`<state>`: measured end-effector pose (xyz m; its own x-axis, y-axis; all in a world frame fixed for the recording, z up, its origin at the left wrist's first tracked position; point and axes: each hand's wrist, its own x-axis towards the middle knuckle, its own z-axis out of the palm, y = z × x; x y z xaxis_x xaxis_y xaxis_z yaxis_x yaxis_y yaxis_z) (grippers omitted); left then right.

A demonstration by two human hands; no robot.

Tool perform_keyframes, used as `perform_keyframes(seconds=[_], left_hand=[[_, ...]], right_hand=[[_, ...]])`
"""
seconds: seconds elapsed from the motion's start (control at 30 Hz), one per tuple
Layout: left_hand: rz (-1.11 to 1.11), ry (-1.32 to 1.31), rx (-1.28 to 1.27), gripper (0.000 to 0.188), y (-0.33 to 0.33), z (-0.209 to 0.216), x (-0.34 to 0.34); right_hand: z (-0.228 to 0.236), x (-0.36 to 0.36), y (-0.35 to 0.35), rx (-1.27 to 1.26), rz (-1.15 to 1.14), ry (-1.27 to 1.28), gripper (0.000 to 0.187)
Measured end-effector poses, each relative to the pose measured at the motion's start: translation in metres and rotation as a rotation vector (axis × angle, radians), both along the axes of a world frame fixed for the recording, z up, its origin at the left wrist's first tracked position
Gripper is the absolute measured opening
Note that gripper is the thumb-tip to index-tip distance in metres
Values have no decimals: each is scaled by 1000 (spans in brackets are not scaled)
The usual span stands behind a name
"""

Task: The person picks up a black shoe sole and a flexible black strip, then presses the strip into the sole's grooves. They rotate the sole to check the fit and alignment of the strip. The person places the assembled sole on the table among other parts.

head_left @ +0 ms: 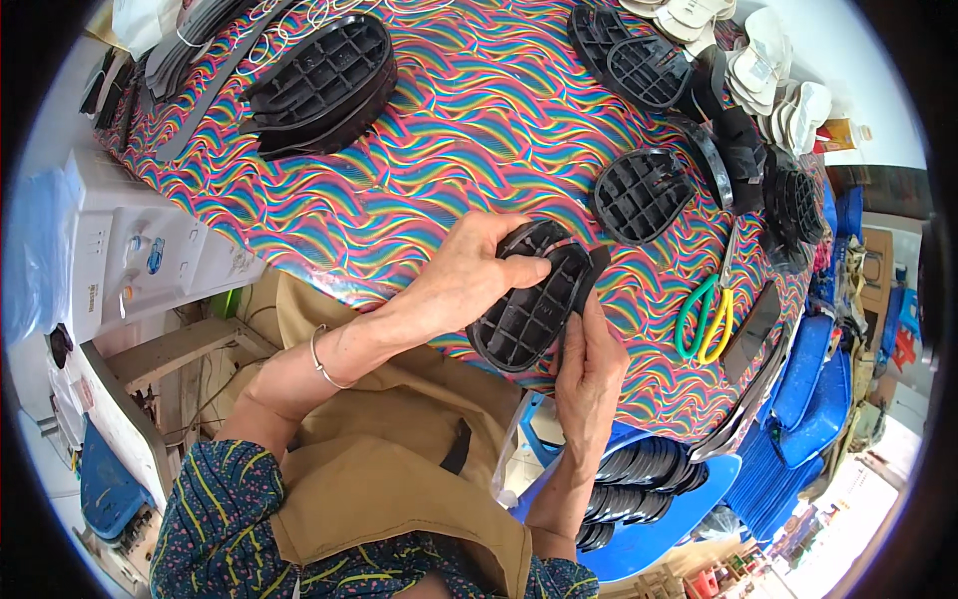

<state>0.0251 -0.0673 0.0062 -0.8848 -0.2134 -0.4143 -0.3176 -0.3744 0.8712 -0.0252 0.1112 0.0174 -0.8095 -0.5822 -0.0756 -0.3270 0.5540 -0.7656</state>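
A black shoe sole [521, 321] with a grid of raised ribs is held over the near edge of the table, tilted, ribbed side up. My left hand [469, 268] grips its upper left part, the thumb pressed onto the ribs. Along the right edge, my right hand [594, 361] pinches the sole together with a black strip [598, 265] that stands against its rim. The right fingertips are partly hidden beneath. Another ribbed sole [644, 197] lies a little beyond, to the right. Scissors [711, 314] with green and yellow handles rest right of my right hand.
Stacked black soles [324, 90] stand far left on the patterned tablecloth [449, 130]. More soles [649, 72] and white sole-shaped pieces [763, 65] crowd the far right. A dark flat rectangular thing [752, 331] lies beside the scissors. Below the table, a blue tub [689, 514] holds several black pieces.
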Motion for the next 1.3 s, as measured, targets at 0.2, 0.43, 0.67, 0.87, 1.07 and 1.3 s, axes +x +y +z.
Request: perform_keyframes(seconds=[0.2, 0.43, 0.67, 0.87, 1.07, 1.3], left_hand=[[170, 132, 102, 24, 4, 18, 3], [249, 194, 67, 23, 17, 23, 3], [308, 222, 6, 22, 25, 29, 5], [420, 284, -137, 18, 35, 25, 5], [509, 457, -307, 22, 55, 25, 11], [-89, 731, 15, 57, 10, 27, 26]], right_hand=[[5, 30, 9, -148, -124, -204, 23], [4, 56, 13, -239, -250, -149, 19], [13, 69, 10, -331, -322, -274, 23], [9, 69, 13, -362, -338, -230, 27], [9, 63, 6, -488, -454, -188, 31], [19, 29, 29, -396, -296, 201, 37]])
